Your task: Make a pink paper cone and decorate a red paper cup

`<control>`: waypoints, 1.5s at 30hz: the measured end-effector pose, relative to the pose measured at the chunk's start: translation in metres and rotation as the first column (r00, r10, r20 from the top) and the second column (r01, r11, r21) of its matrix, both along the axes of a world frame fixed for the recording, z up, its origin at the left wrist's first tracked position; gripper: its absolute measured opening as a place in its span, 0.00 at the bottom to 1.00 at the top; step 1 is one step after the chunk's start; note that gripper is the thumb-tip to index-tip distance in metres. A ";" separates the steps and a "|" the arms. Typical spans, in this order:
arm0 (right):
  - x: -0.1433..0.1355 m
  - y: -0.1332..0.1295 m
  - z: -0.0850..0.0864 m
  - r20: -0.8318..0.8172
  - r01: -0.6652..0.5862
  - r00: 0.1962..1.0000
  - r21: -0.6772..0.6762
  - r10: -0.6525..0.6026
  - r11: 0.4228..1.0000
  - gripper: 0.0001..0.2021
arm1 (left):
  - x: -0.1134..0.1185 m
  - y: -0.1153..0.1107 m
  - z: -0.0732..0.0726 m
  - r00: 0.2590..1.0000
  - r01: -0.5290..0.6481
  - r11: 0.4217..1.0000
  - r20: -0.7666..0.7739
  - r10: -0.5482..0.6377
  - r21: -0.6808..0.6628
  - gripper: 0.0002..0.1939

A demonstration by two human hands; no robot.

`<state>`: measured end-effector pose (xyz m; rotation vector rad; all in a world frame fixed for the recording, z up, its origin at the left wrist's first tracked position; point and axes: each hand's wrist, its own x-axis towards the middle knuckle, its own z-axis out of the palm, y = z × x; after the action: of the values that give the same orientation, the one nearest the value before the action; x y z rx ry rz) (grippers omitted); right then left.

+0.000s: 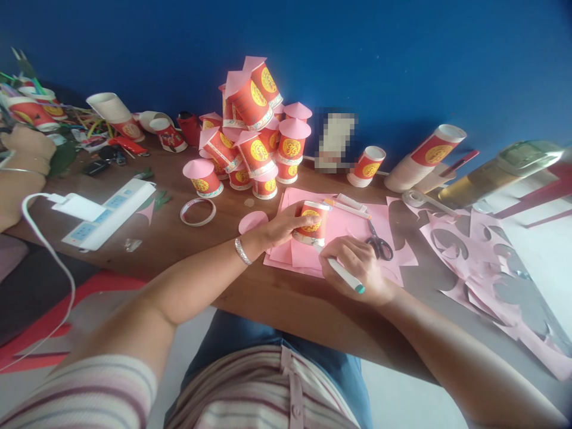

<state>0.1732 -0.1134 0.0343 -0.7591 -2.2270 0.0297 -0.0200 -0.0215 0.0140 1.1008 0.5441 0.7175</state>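
Note:
My left hand (286, 225) is wrapped round a red paper cup (308, 223) with a yellow emblem, its pale rim facing up. In my right hand (355, 265) is a white marker (344, 275) with a green end, its other end close to the cup's lower edge; whether it touches, I cannot tell. Under both lie pink paper sheets (379, 217). Black-handled scissors (379, 245) rest on the sheets beside my right hand. Just beyond the cup are pens (351, 207). A pink paper disc (252, 222) lies by my left wrist.
Several red cups with pink paper cones (257, 149) are piled at the back. Left are a white paper ring (198, 212), a power strip (109, 214) and another person's hand (29, 149). Right are stacked cups (424, 158), a tape roll (412, 198) and pink paper scraps (482, 274).

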 end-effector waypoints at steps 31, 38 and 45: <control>0.001 0.003 -0.002 -0.123 0.034 0.992 0.035 -0.029 0.999 0.10 | -0.001 0.004 -0.010 1.000 0.012 0.999 0.011 -0.013 0.038 0.26; 0.010 0.008 -0.006 -0.159 0.107 0.983 0.066 -0.096 0.992 0.14 | -0.001 0.005 -0.010 0.999 0.005 1.000 0.033 -0.004 -0.024 0.26; 0.025 0.032 -0.032 -0.107 0.252 0.965 0.128 -0.240 0.959 0.12 | 0.000 0.003 -0.009 0.996 -0.065 0.996 0.059 0.069 -0.062 0.25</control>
<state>0.1978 -0.0810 0.0026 -0.9324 -2.0113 -0.2088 -0.0204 -0.0187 0.0053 1.0052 0.5496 0.7858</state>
